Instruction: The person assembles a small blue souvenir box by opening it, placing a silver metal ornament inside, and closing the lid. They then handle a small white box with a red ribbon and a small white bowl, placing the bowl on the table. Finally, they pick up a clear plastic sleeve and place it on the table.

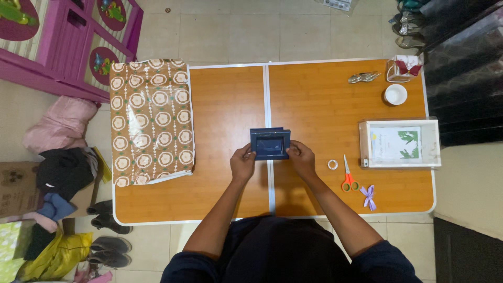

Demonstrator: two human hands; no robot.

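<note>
Left hand (242,162) and right hand (302,156), arms outstretched, grip the dark blue box (270,143).

Bare orange table (230,99) at 12 o'clock of the small dark blue box (270,144): open run to the far edge. At 9 o'clock, brown patterned wrapping paper (151,121) lies flat over the table's left end, with a bare strip between it and the left hand (242,162). At 3 o'clock of the right hand (302,157): tape roll (332,164), orange-handled scissors (348,176), purple bow (369,196), then a white tray (400,142). At 1 to 2 o'clock, white cup (395,94), silvery object (363,77) and a box with a red bow (403,68) crowd the far corner. Near edge at 6 o'clock bare beside the forearms.
</note>
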